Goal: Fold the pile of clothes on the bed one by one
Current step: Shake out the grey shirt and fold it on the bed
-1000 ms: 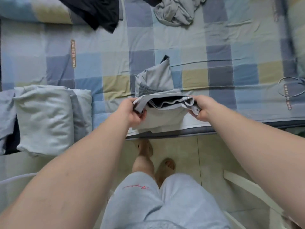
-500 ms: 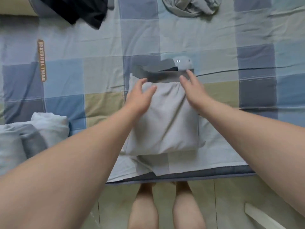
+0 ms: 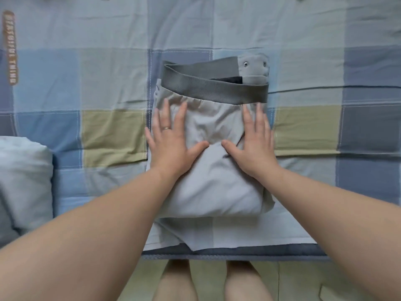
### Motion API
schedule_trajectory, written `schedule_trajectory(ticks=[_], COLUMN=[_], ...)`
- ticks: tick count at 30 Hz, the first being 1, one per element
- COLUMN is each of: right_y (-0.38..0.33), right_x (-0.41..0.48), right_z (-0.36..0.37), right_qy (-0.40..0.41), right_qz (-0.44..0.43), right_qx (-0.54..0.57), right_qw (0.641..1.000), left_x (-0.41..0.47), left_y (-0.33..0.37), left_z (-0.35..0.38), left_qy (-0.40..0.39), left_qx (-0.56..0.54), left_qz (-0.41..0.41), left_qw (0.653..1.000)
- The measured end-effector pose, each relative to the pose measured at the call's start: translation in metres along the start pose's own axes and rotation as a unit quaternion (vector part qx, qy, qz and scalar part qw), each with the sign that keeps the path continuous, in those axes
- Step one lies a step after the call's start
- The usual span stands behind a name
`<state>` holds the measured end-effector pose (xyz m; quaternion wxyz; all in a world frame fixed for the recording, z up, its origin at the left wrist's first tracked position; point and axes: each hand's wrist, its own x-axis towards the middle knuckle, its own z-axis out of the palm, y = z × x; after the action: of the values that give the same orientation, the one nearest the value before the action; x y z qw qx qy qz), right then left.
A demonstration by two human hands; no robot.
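A pair of light grey shorts (image 3: 213,187) lies folded into a compact rectangle near the front edge of the bed, its dark grey elastic waistband (image 3: 214,90) at the far end. My left hand (image 3: 172,140) presses flat on the left half of the shorts, fingers straight and spread. On the right half my right hand (image 3: 255,142) presses flat in the same way, thumb pointing inward. Both palms lie just below the waistband.
The bed carries a checked sheet (image 3: 104,131) in blue, grey and olive. A stack of folded pale clothes (image 3: 21,183) sits at the left edge. The bed's front edge (image 3: 234,256) runs below the shorts, with tiled floor and my legs beyond it.
A second ago both hands held the shorts up by the waistband at the bed's edge. The shorts then came down folded onto the bed, and both hands now press flat on them.
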<state>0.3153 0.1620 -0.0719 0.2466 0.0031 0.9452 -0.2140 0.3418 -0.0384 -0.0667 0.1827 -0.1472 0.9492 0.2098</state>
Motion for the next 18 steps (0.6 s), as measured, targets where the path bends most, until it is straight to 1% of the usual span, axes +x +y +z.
schedule_trajectory(ticks=[1, 2, 3, 4, 5, 7, 8, 10, 12, 13, 15, 16, 18], right_y=[0.002, 0.002, 0.006, 0.008, 0.009, 0.011, 0.011, 0.01, 0.002, -0.004, -0.023, -0.032, -0.056], right_x=[-0.001, -0.002, 0.002, 0.005, 0.009, 0.014, 0.014, 0.008, -0.006, -0.011, -0.023, -0.027, -0.03], right_z=[-0.005, -0.013, -0.015, -0.018, -0.022, -0.027, -0.031, -0.044, -0.069, -0.084, -0.123, -0.142, -0.183], right_qy=[0.02, 0.037, 0.04, 0.03, 0.006, -0.069, -0.113, -0.182, -0.209, -0.21, -0.203, -0.193, -0.171], right_qz=[0.024, 0.059, 0.101, 0.143, 0.184, 0.248, 0.266, 0.28, 0.274, 0.267, 0.239, 0.221, 0.168], right_qx=[0.056, 0.113, 0.173, 0.229, 0.286, 0.355, 0.368, 0.381, 0.404, 0.423, 0.458, 0.468, 0.487], right_qw=[0.998, 0.991, 0.979, 0.962, 0.94, 0.899, 0.884, 0.862, 0.847, 0.84, 0.832, 0.834, 0.84], left_x=[-0.002, -0.003, -0.003, -0.002, -0.001, 0.0, 0.001, -0.004, -0.014, -0.019, -0.028, -0.031, -0.03], left_y=[0.001, 0.001, 0.002, 0.002, 0.002, 0.001, -0.001, -0.006, -0.005, -0.001, 0.01, 0.017, 0.031], left_z=[-0.006, -0.011, -0.017, -0.022, -0.026, -0.031, -0.034, -0.044, -0.068, -0.086, -0.128, -0.149, -0.19], left_qy=[0.038, 0.066, 0.076, 0.067, 0.043, -0.025, -0.056, -0.127, -0.193, -0.216, -0.225, -0.213, -0.164], left_qx=[-0.05, -0.112, -0.175, -0.224, -0.258, -0.284, -0.301, -0.361, -0.418, -0.443, -0.482, -0.494, -0.521], left_qz=[-0.062, -0.132, -0.201, -0.258, -0.301, -0.344, -0.351, -0.359, -0.345, -0.331, -0.293, -0.267, -0.212], left_qw=[0.996, 0.983, 0.961, 0.937, 0.917, 0.895, 0.885, 0.851, 0.818, 0.805, 0.795, 0.8, 0.81])
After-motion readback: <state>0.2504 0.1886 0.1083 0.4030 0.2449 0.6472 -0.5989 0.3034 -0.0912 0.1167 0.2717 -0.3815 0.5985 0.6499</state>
